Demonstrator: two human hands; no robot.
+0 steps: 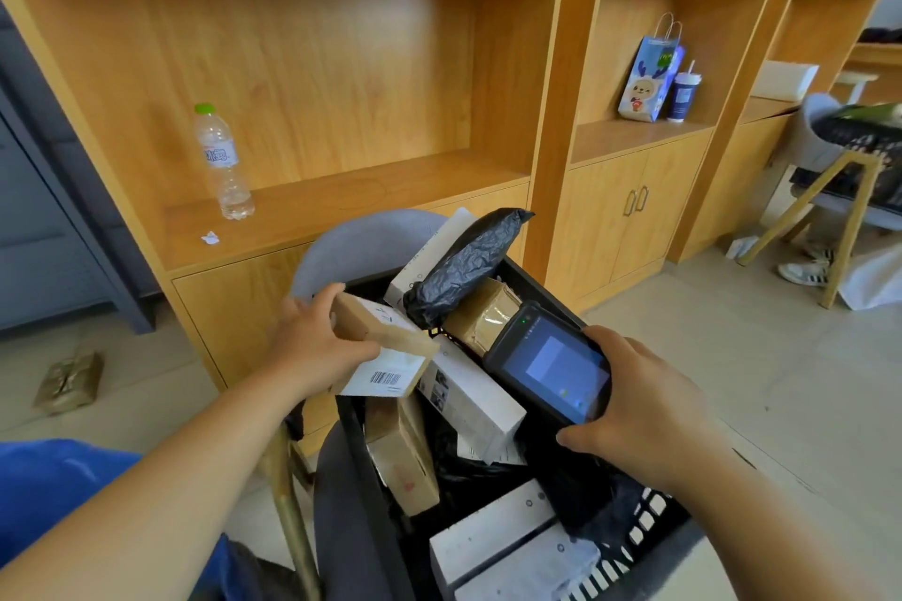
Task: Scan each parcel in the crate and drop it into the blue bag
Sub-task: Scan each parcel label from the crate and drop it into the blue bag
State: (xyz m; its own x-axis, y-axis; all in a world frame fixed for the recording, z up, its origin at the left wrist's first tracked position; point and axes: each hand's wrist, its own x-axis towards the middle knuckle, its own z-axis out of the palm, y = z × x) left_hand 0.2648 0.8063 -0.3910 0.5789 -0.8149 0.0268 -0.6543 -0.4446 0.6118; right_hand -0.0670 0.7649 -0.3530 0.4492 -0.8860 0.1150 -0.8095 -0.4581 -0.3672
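Both hands clasp something: left hand (312, 347) a flat cardboard parcel (378, 325), right hand (649, 410) a glossy rectangular scanner (551, 366).

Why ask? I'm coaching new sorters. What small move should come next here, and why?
Probably turn the parcel so its barcode label faces the scanner. The left hand grips the brown parcel above the crate with the label facing the camera, while the right hand holds the scanner beside it, screen lit, its top end not aimed at the label.
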